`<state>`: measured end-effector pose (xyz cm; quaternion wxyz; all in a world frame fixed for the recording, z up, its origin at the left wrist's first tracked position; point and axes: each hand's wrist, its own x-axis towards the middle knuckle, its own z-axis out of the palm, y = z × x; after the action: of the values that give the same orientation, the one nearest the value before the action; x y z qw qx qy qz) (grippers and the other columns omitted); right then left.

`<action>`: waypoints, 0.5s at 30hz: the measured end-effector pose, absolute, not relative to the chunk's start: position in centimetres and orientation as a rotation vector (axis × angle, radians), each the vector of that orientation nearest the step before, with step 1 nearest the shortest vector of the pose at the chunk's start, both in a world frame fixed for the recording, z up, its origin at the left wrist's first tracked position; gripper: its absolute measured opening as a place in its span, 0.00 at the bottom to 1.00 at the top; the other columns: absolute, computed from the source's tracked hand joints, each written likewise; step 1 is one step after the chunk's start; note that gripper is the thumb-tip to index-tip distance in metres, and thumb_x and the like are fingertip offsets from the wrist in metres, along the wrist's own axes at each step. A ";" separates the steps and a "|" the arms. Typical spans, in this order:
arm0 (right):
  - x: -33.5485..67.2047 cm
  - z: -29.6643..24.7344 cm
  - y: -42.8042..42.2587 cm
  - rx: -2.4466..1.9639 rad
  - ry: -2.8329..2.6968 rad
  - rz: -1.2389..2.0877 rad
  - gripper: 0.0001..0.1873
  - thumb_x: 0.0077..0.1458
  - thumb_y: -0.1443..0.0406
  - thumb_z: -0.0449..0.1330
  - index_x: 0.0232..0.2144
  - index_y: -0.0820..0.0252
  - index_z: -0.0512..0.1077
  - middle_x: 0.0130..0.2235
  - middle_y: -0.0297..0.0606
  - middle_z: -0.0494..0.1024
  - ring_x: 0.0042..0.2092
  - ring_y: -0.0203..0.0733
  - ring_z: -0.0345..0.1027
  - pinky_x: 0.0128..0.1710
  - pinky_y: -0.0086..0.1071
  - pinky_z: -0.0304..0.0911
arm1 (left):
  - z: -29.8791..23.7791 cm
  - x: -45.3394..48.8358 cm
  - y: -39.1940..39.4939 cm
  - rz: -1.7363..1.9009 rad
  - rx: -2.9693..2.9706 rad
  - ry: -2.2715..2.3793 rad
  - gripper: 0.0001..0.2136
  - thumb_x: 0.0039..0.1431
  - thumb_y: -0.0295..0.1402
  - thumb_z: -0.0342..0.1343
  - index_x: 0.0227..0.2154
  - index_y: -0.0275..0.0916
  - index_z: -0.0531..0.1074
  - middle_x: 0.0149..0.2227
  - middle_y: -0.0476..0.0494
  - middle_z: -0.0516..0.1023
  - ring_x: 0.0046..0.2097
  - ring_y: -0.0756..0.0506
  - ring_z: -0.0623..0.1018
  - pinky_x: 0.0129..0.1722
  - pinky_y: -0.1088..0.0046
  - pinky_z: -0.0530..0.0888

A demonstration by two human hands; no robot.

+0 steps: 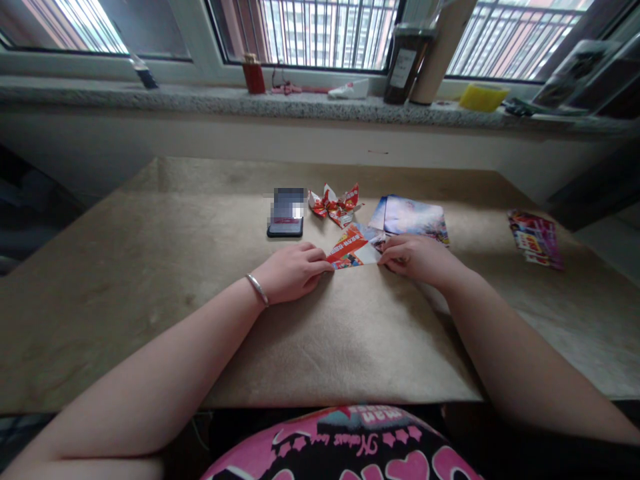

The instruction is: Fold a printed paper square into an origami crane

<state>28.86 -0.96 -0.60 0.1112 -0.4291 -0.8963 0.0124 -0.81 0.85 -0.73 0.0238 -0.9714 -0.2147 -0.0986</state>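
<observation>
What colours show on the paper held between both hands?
Mostly red and white paper; head view.

Left hand [293, 272]: palm down, fingers curled under in a loose fist, thumb lying against the forefinger, fingertips pointing toward the other hand
Right hand [417, 259]: palm down, knuckles raised, fingers bent and bunched together, tips turned toward the left hand, thumb hidden beneath
Spacing: hands near each other but apart, the right one slightly farther forward
Left wrist [257, 290]: straight and low, just behind its hand
Left forearm [200, 347]: bare, running back and outward from its hand
Right wrist [453, 280]: bent slightly inward
Right forearm [500, 347]: bare, running back and outward from its hand
</observation>
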 end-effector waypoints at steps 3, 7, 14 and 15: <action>29.0 -0.6 -0.9 -1.251 -2.638 0.030 0.12 0.51 0.70 0.56 0.30 0.52 0.78 0.38 0.35 0.79 0.38 0.38 0.71 0.33 0.29 0.61 | -0.8 -0.8 0.8 -0.301 -3.002 -0.666 0.13 0.59 0.27 0.47 0.45 0.39 0.73 0.41 0.42 0.75 0.42 0.45 0.71 0.42 0.69 0.71; 29.2 -0.5 -1.0 -1.275 -2.642 0.016 0.12 0.51 0.70 0.56 0.30 0.53 0.78 0.38 0.34 0.79 0.38 0.38 0.72 0.33 0.29 0.61 | -0.9 -0.9 0.9 -0.311 -3.004 -0.664 0.13 0.59 0.27 0.47 0.45 0.40 0.72 0.42 0.42 0.74 0.42 0.45 0.71 0.42 0.69 0.71; 29.3 -0.2 -1.1 -1.334 -2.658 0.025 0.12 0.52 0.70 0.55 0.29 0.52 0.78 0.37 0.32 0.80 0.36 0.36 0.72 0.31 0.28 0.60 | -0.9 -0.9 1.0 -0.320 -3.011 -0.660 0.13 0.59 0.27 0.48 0.45 0.40 0.72 0.41 0.42 0.75 0.42 0.45 0.70 0.42 0.69 0.71; 29.4 -0.2 -1.0 -1.333 -2.660 0.027 0.12 0.52 0.70 0.55 0.29 0.52 0.78 0.37 0.32 0.80 0.36 0.36 0.72 0.31 0.28 0.60 | -0.9 -0.9 0.9 -0.322 -3.015 -0.658 0.13 0.59 0.27 0.48 0.45 0.39 0.72 0.41 0.41 0.75 0.42 0.45 0.70 0.42 0.68 0.71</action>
<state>29.36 -1.05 -0.19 0.0828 -0.4464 -0.8910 0.0091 -0.88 0.94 -0.89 0.0196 -0.9716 -0.2119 -0.1038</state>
